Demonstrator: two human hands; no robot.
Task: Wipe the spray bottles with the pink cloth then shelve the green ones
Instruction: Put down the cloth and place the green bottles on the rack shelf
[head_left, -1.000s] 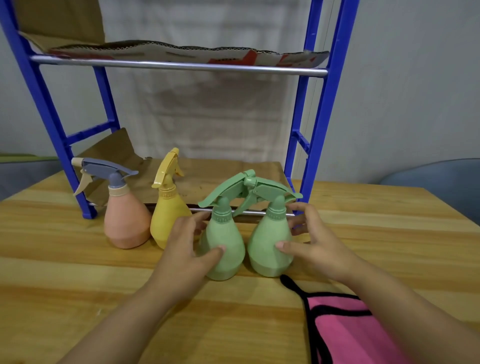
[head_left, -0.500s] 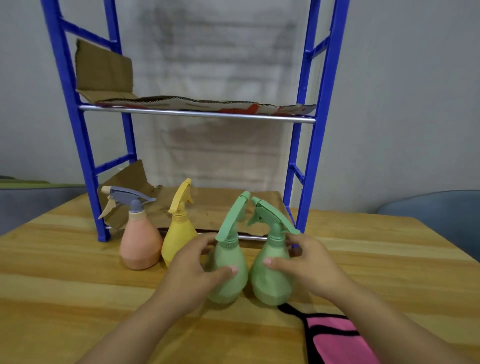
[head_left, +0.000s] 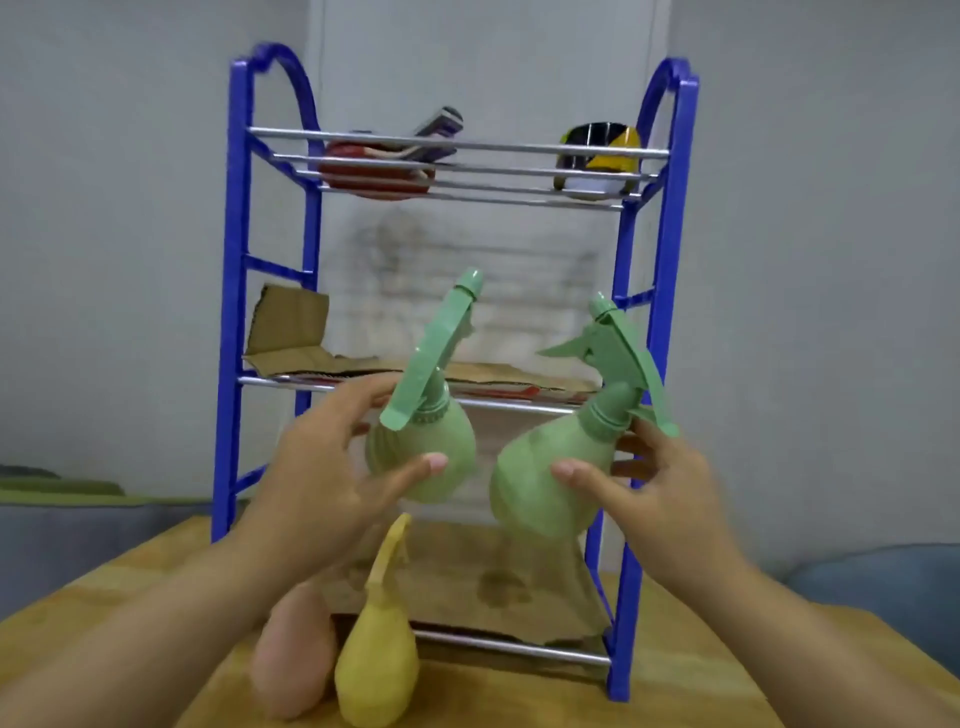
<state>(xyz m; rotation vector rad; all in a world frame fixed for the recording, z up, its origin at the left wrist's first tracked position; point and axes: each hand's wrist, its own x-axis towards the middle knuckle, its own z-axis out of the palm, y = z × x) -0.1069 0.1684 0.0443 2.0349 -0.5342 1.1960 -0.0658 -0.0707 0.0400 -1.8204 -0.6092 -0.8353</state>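
Observation:
My left hand (head_left: 332, 467) grips one green spray bottle (head_left: 431, 447) by its round body, lifted in the air in front of the blue rack's (head_left: 231, 322) middle shelf (head_left: 519, 387). My right hand (head_left: 649, 488) grips a second green spray bottle (head_left: 540, 483), tilted with its nozzle leaning right, at about the same height. Both bottles hang clear of the table. A yellow spray bottle (head_left: 376, 670) and a peach spray bottle (head_left: 293, 649) stand on the table below, in front of the rack. The pink cloth is out of view.
Cardboard (head_left: 291, 332) lines the middle shelf and the bottom shelf (head_left: 488, 587). The top shelf holds a red object (head_left: 374, 174) and a black-and-yellow roll (head_left: 597, 156). The wooden table (head_left: 519, 696) runs under the rack. A grey wall is behind.
Both hands have lifted the two green bottles off the table up to the height of the middle shelf. The view has tilted upward, and the pink cloth has dropped out of sight.

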